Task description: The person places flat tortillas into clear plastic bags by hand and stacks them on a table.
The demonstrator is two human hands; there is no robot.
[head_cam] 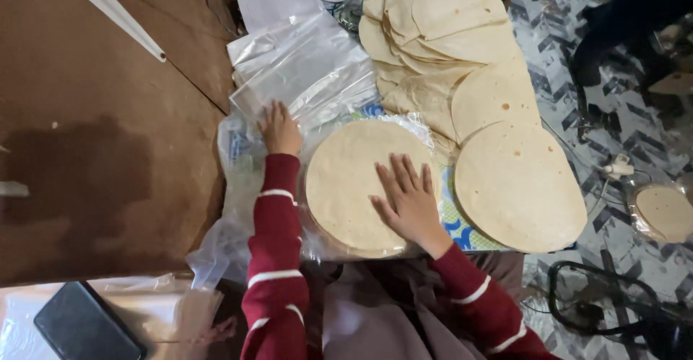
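A stack of clear, flat plastic bags lies near the far left edge of the patterned mat, glossy and see-through, with a sheet of white paper just beyond it. Nearer, a crumpled clear plastic bag spreads along the mat's left edge, with faint blue print on it. At the near left corner of the view lies a dark, flat rectangular phone, its screen black, on more clear plastic. At the right edge, a small clear plastic pouch holds a pale round flatbread.

Dim, soft indoor light, faint shadows, slight overall blur, wide-angle distortion at edges
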